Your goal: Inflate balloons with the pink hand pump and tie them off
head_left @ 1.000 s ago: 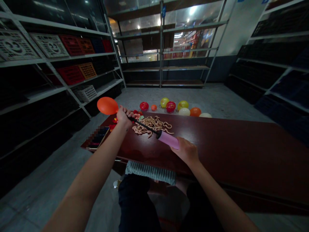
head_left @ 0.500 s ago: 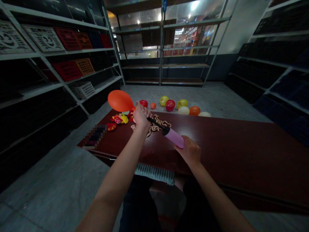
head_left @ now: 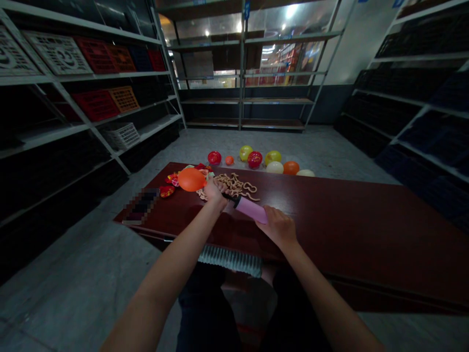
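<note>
My left hand (head_left: pixel 215 191) is closed round the neck of a partly inflated orange balloon (head_left: pixel 191 179) and the black nozzle end of a balloon pump. Its fingers hide where balloon and pump meet. My right hand (head_left: pixel 277 225) grips the pink barrel of the balloon pump (head_left: pixel 252 209), and a short length of black rod shows between the two hands. Beyond my left hand, a heap of beige long balloons (head_left: pixel 238 185) lies on the table. Red and yellow patterned uninflated balloons (head_left: pixel 171 180) lie partly behind the orange one.
The dark red-brown table (head_left: pixel 330 220) stretches to the right. A blurred-out flat object (head_left: pixel 142 206) lies at its left end. Inflated balloons, including a red one (head_left: pixel 254 159), are on the floor beyond. Shelving with crates (head_left: pixel 95 105) stands left, and a rack (head_left: pixel 242 100) at the back.
Both hands have come closer together, and less of the black pump rod shows. The orange balloon has moved down and right, and looks smaller than before.
</note>
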Available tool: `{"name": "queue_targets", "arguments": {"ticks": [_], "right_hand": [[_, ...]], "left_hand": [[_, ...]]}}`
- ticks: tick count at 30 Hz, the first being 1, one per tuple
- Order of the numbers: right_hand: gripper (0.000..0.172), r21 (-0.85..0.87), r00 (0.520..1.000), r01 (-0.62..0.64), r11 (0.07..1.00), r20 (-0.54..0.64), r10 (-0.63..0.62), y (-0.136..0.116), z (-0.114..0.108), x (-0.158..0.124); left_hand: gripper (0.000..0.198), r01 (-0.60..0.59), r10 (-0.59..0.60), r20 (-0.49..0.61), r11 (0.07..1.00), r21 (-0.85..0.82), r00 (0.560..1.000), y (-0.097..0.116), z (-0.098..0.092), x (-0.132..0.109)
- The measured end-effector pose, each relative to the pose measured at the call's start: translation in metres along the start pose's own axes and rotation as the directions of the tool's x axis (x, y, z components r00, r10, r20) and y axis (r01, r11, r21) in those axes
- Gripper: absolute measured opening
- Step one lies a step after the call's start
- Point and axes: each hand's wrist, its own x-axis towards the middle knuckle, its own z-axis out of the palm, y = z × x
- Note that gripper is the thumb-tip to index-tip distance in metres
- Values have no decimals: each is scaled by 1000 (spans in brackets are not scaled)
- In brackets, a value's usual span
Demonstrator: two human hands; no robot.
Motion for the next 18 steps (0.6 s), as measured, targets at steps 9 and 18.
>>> {"name": "queue_targets", "arguments": {"ticks": [9,18], "right_hand": [[26,-2,997,46,999,-62,-46,0,-4,-1],[34,73,994,-109,991,-11,110,7,2,-3]], "left_hand": [[48,-86,85,30,996,38,996,91,6,15],[52,-190,184,154,982,24,971,62,30,-11]]}}
